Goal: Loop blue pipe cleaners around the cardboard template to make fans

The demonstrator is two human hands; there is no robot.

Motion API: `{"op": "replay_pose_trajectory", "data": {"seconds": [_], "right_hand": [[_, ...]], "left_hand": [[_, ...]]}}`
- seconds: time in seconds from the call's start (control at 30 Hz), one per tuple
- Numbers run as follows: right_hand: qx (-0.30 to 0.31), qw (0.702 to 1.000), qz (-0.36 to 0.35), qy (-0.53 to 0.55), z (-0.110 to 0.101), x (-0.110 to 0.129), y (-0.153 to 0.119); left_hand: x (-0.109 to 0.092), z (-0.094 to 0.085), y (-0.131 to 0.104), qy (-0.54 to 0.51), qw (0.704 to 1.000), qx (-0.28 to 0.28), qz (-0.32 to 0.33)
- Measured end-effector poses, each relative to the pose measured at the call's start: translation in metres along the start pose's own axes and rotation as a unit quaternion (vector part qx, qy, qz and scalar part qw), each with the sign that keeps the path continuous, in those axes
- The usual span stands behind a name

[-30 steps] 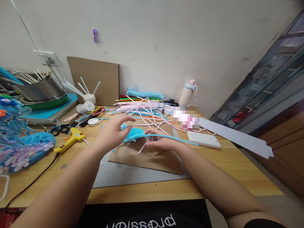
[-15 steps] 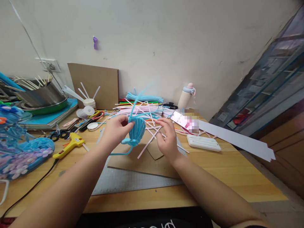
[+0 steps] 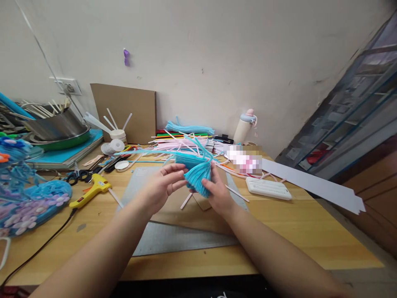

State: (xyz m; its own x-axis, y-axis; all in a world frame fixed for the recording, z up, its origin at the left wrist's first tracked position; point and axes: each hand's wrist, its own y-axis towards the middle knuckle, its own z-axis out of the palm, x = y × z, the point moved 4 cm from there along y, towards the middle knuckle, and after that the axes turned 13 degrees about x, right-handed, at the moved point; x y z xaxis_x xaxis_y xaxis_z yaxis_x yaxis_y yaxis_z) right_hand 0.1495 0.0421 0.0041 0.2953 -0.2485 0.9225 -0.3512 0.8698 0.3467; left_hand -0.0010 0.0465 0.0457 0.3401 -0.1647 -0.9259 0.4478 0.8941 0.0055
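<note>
A fan-shaped piece of blue pipe cleaners is up in the air over the board, its rows pleated side by side. My right hand grips its right edge, thumb in front. From the gathered top, loose blue pipe-cleaner ends stick out to the left and upward. Just left of the piece is my left hand, fingers outstretched and apart; whether a fingertip touches it I cannot tell. Beneath both hands lie a brown cardboard sheet and a grey cutting mat.
A yellow glue gun and black scissors lie at left beside a blue flowered piece. Bundles of pipe cleaners are stacked by the wall. A bottle, a white box-like device and white strips are at right.
The blue piece has passed from my left hand to my right and turned, its gathered end now up. My left hand has let go, and its fingers have spread.
</note>
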Motion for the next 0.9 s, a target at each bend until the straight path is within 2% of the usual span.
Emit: {"op": "replay_pose_trajectory", "data": {"seconds": [0.07,0.17,0.23,0.3,0.4,0.5,0.57,0.63,0.8,0.9], "right_hand": [[0.009,0.994,0.047,0.101,-0.004,-0.002,0.003],[0.019,0.978,0.114,0.173,-0.011,-0.005,0.004],[0.029,0.964,0.164,0.207,-0.015,-0.011,0.003],[0.043,0.946,0.216,0.238,-0.018,-0.018,0.002],[0.062,0.92,0.267,0.281,-0.02,-0.027,0.001],[0.1,0.891,0.286,0.339,-0.019,-0.029,0.0],[0.143,0.865,0.303,0.375,-0.016,-0.03,-0.001],[0.188,0.838,0.322,0.398,-0.012,-0.031,-0.002],[0.242,0.794,0.38,0.407,0.006,-0.04,-0.008],[0.254,0.786,0.398,0.399,0.019,-0.045,-0.01]], "left_hand": [[0.0,-0.009,-0.003,0.137,0.988,-0.059,0.05],[-0.004,-0.027,-0.009,0.287,0.927,-0.188,0.151],[-0.004,-0.039,-0.01,0.331,0.898,-0.231,0.175],[-0.004,-0.051,-0.008,0.337,0.896,-0.239,0.164],[-0.003,-0.065,-0.003,0.276,0.934,-0.193,0.114],[0.001,-0.066,-0.001,0.154,0.984,-0.085,0.039],[0.004,-0.06,-0.004,0.103,0.995,-0.006,-0.002],[0.001,-0.052,-0.007,0.134,0.99,0.051,0.007],[-0.012,-0.032,-0.013,0.323,0.922,0.119,0.176],[-0.013,-0.022,-0.014,0.345,0.908,0.142,0.191]]}}
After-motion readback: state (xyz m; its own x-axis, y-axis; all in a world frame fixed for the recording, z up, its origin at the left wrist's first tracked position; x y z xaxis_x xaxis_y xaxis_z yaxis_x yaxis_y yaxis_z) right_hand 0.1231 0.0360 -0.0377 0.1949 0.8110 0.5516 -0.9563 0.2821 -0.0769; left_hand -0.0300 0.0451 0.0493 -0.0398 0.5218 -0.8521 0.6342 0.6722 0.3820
